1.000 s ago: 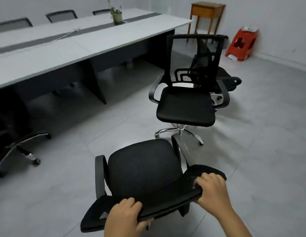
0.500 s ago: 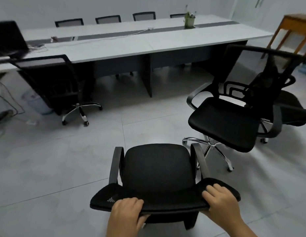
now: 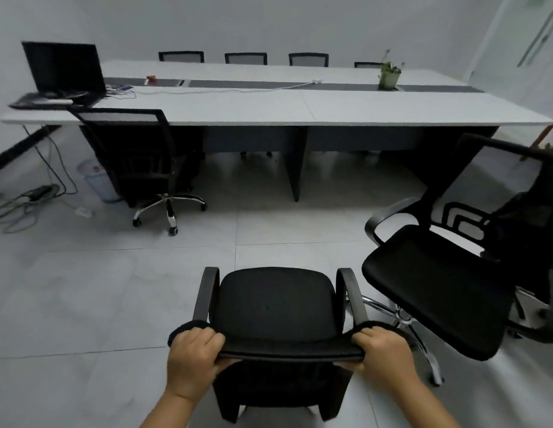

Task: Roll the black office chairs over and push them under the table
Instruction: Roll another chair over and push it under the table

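Observation:
A black office chair [image 3: 276, 304] stands right in front of me, its seat facing the long white table [image 3: 269, 111]. My left hand [image 3: 193, 362] grips the left end of its backrest top, and my right hand [image 3: 381, 355] grips the right end. A second black chair [image 3: 439, 285] with a mesh back stands to the right, close beside the first, with a third chair [image 3: 528, 230] partly hidden behind it. Another black chair [image 3: 139, 159] is pushed under the table at the left.
Several chair backs [image 3: 245, 58] show along the table's far side. A laptop [image 3: 63, 67], cables and a potted plant [image 3: 389, 74] sit on the table. A bin [image 3: 97, 180] and floor cables [image 3: 28, 196] lie at the left. Open tiled floor [image 3: 114, 288] separates me from the table.
The view has swung left so the held chair now faces the table squarely. Both hands have kept their grip on the backrest, and the second chair has shifted to the right edge.

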